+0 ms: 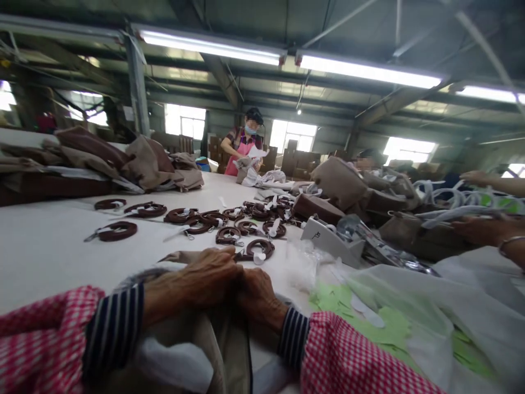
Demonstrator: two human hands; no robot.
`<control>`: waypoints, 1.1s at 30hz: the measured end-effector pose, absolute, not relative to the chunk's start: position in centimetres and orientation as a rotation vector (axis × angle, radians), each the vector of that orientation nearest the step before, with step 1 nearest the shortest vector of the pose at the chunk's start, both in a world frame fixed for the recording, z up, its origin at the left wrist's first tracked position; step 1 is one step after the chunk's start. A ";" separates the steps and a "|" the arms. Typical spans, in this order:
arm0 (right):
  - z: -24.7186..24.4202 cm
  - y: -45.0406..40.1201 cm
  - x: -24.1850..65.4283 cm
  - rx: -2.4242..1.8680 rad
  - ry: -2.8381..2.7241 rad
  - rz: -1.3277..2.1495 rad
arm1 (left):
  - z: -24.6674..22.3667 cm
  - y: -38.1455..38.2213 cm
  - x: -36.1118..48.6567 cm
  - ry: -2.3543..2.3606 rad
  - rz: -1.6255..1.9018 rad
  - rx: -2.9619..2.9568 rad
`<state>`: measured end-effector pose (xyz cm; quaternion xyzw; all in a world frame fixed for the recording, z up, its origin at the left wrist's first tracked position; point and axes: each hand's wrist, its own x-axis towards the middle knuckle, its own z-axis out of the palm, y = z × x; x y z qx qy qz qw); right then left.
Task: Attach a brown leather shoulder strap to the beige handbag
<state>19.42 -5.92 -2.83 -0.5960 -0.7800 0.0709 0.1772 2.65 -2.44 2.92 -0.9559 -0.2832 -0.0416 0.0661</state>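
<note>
A taupe bag [233,350] lies at the table's near edge, its lower part running out of view at the bottom. My left hand [200,276] is closed on the bag's upper edge, fingers bent inward. Right against it, my right hand [258,295] grips the same edge, with its fingertips mostly hidden. White wrapping [176,364] shows beside the bag under my left forearm. Just beyond my hands sits a coiled brown strap [262,249] with a white tag and a metal clip.
Several more coiled straps [180,215] spread across the white table [49,241]. Bags are heaped at left [139,158] and right [340,183]. A white box [328,241] and green paper pieces [385,328] under plastic lie at right. A co-worker [246,145] stands opposite; another person's hand [479,230] reaches in from the right.
</note>
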 end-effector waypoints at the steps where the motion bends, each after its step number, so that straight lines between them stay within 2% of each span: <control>1: -3.1 -5.9 19.6 -1.667 -2.180 0.223 | 2.0 -2.4 2.5 -0.840 -0.180 -2.876; 6: -3.7 -5.9 19.4 -1.632 -2.185 0.137 | -0.2 -1.6 0.9 -0.783 -0.359 -2.782; 12: -3.0 -6.0 18.5 -1.602 -2.357 -0.136 | 1.4 -1.3 1.1 -1.026 -0.172 -2.955; 23: -2.5 -5.8 20.1 -1.473 -2.313 0.073 | 1.0 -0.4 1.8 -1.162 -0.216 -2.930; 29: 0.6 -7.5 26.7 -1.492 -2.241 0.083 | 0.2 -0.2 1.0 -1.128 -0.422 -2.976; 33: 0.9 -5.8 30.3 -1.607 -2.082 0.097 | 0.1 -0.3 0.6 -1.150 -0.464 -2.996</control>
